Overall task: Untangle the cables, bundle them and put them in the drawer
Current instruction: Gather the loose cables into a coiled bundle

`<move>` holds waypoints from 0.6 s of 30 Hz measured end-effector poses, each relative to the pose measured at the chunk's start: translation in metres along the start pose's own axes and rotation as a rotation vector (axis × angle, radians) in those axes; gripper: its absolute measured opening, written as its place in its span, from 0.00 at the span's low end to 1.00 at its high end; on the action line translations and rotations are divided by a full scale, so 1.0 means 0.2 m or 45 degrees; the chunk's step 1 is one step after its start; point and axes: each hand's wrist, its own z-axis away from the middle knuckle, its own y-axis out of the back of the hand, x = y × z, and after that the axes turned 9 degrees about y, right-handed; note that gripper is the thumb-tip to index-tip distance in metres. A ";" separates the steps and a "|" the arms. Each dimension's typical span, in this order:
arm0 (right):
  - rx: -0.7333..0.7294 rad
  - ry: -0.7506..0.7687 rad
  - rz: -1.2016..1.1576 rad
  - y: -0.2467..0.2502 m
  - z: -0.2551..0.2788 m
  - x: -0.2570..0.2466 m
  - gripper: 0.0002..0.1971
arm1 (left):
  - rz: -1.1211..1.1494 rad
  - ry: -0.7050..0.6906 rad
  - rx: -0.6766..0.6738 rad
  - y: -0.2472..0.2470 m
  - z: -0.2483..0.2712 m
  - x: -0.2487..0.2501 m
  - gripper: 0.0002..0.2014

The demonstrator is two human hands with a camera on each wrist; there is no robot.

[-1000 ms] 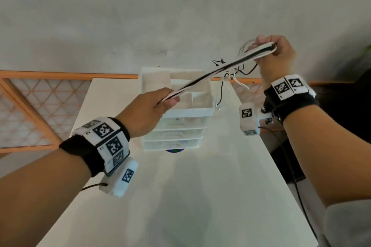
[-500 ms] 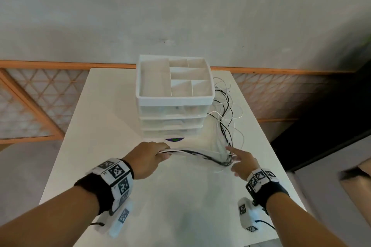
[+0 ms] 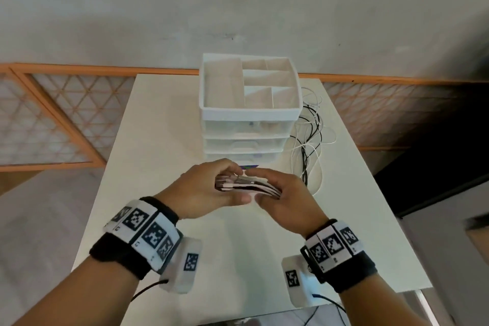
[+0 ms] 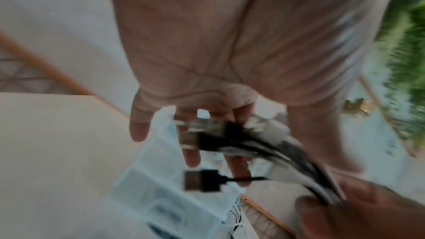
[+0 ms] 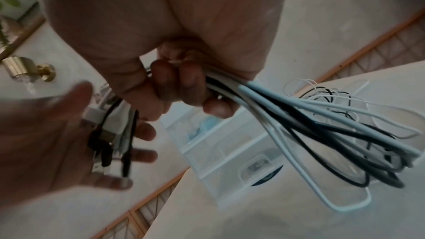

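Several white and black cables (image 3: 246, 185) run as one bunch between my two hands, above the table in front of the drawer unit (image 3: 246, 124). My right hand (image 3: 280, 193) grips the bunch, its fingers (image 5: 179, 86) curled round the strands (image 5: 299, 115). The left hand (image 3: 211, 188) meets it from the left. Its fingers (image 4: 190, 152) are nearly straight, and the plug ends lie across them. One black USB plug (image 4: 200, 180) hangs free below. The rest of the cables lies in loose loops (image 3: 309, 140) to the right of the drawers. All three drawers look closed.
The white table (image 3: 164, 140) carries the drawer unit at its far middle, with an open compartment tray (image 3: 222, 87) on top. A wall with an orange lattice rail (image 3: 66, 119) runs behind. The table's right edge (image 3: 370, 193) drops to a dark floor.
A second ago my hands held the cables stretched high and wide apart. They came down to table height, then drew together in front of the drawers, and the loose part settled beside the unit.
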 end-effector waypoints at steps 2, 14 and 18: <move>0.017 -0.037 -0.111 0.01 0.01 0.01 0.24 | 0.252 0.074 0.007 0.00 0.04 -0.07 0.33; -0.061 0.119 -0.319 -0.06 0.02 -0.08 0.14 | 1.532 0.655 -0.025 -0.08 0.02 -0.12 0.46; -0.104 0.092 -0.343 -0.07 0.02 -0.07 0.18 | 1.490 0.535 -0.041 -0.07 0.03 -0.08 0.31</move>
